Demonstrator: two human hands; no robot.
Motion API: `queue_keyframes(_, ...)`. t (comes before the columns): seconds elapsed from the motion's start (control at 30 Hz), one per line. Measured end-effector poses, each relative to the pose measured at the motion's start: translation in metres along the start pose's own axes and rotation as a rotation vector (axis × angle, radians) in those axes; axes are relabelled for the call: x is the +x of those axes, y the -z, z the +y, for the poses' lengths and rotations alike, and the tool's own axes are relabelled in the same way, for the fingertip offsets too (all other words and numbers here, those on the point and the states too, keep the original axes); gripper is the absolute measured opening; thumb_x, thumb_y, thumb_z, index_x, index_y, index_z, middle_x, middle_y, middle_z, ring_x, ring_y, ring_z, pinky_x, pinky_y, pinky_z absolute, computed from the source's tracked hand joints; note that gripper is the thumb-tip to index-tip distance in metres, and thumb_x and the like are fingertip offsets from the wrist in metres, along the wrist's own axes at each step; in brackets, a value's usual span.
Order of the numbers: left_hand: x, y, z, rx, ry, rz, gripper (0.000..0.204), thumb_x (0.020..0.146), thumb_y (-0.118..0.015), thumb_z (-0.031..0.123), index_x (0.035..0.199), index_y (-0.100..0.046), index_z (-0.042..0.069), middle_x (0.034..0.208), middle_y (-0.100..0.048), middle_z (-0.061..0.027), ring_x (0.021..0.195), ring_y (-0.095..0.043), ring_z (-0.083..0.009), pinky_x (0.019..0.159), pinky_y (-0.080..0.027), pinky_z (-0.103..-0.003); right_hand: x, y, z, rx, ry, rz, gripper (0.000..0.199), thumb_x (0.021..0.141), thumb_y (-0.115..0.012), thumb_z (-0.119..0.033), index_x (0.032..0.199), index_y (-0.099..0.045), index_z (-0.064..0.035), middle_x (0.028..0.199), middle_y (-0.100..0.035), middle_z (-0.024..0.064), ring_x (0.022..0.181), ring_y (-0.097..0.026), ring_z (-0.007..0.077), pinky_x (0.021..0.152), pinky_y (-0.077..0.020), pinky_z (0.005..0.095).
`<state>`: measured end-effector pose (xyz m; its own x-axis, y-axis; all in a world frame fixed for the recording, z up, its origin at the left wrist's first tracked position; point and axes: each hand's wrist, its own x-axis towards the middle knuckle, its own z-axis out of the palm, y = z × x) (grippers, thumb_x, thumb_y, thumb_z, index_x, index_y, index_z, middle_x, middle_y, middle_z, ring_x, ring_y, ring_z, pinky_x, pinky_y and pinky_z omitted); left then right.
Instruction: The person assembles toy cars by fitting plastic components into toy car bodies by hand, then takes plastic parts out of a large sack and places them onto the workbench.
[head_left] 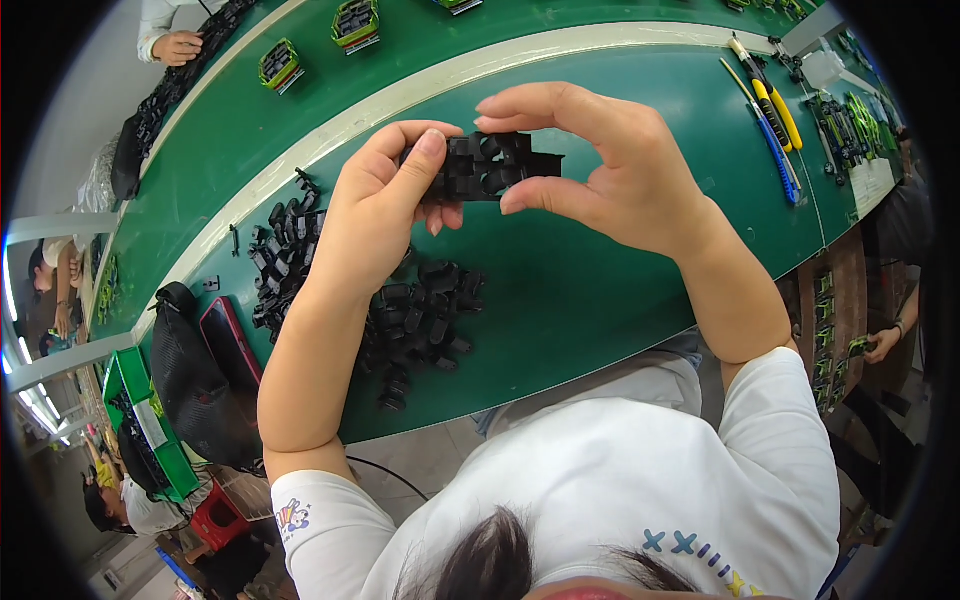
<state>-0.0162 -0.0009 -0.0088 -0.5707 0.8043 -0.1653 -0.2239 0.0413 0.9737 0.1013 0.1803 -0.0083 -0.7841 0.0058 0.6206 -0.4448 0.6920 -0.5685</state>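
A black moulded plastic part (487, 166), with rounded black pieces set in it, is held above the green table in both hands. My left hand (385, 190) is closed on its left end, thumb on top and fingers beneath. My right hand (620, 160) curves around the other end, with the index finger at the far edge and the thumb at the near edge. A loose heap of small black plastic pieces (415, 315) lies under and beside my left forearm; the forearm hides some of it.
A red-edged phone (230, 340) and a black mesh bag (195, 385) lie at the left. Yellow-handled cutters (782, 115) and a blue-handled tool (776, 150) rest at the far right. Green toy vehicle bodies (356, 24) stand beyond the pale strip. Other people work nearby.
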Motion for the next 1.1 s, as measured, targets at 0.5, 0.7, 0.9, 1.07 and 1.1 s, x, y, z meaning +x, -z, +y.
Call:
queue_keyframes(0.5, -0.001, -0.008, -0.003, 0.014, -0.208, 0.125, 0.027, 0.101, -0.05, 0.024, 0.112, -0.056, 0.0, 0.078, -0.061, -0.0046, 0.062, -0.056, -0.0084, 0.053, -0.041, -0.02, -0.003, 0.0, 0.008, 0.201, -0.145, 0.145, 0.053, 0.079, -0.078, -0.032, 0.118, -0.06, -0.0012, 0.1, -0.069, 0.0086, 0.087, -0.066, 0.0204, 0.078, -0.0521, 0.0293)
queue_keyframes(0.7, -0.01, -0.016, 0.0, 0.17, -0.259, 0.174, 0.025, 0.099, -0.054, 0.02, 0.113, -0.054, -0.001, 0.08, -0.06, -0.0038, 0.063, -0.055, -0.0074, 0.054, -0.041, -0.019, 0.002, -0.002, -0.003, 0.559, -0.757, 0.033, 0.045, 0.082, -0.076, -0.034, 0.101, -0.062, 0.004, 0.08, -0.065, 0.0069, 0.072, -0.061, 0.0097, 0.063, -0.0487, 0.0228)
queue_keyframes(0.9, -0.016, -0.02, 0.002, 0.228, -0.268, 0.18, 0.025, 0.099, -0.055, 0.02, 0.113, -0.054, -0.001, 0.081, -0.06, -0.0035, 0.062, -0.055, -0.007, 0.053, -0.041, -0.019, -0.001, -0.009, 0.002, 0.518, -0.789, -0.013, 0.036, 0.082, -0.076, -0.033, 0.086, -0.065, 0.0009, 0.068, -0.061, 0.0023, 0.061, -0.055, 0.0071, 0.054, -0.0427, 0.0211)
queue_keyframes(1.07, -0.012, -0.02, -0.004, 0.184, -0.285, 0.176, 0.026, 0.099, -0.055, 0.02, 0.112, -0.054, -0.001, 0.08, -0.06, -0.0039, 0.062, -0.055, -0.007, 0.053, -0.041, -0.019, -0.002, -0.011, 0.005, 0.548, -0.762, 0.027, 0.033, 0.082, -0.076, -0.031, 0.083, -0.065, 0.0003, 0.067, -0.06, 0.0023, 0.06, -0.054, 0.0068, 0.053, -0.0413, 0.0208)
queue_keyframes(1.1, -0.012, -0.02, -0.006, 0.177, -0.293, 0.177, 0.026, 0.099, -0.055, 0.02, 0.112, -0.054, -0.002, 0.08, -0.06, -0.0041, 0.062, -0.056, -0.007, 0.053, -0.041, -0.019, -0.002, -0.012, 0.005, 0.548, -0.762, 0.029, 0.033, 0.082, -0.076, -0.031, 0.083, -0.065, 0.0003, 0.067, -0.06, 0.0023, 0.06, -0.054, 0.0068, 0.053, -0.0413, 0.0208)
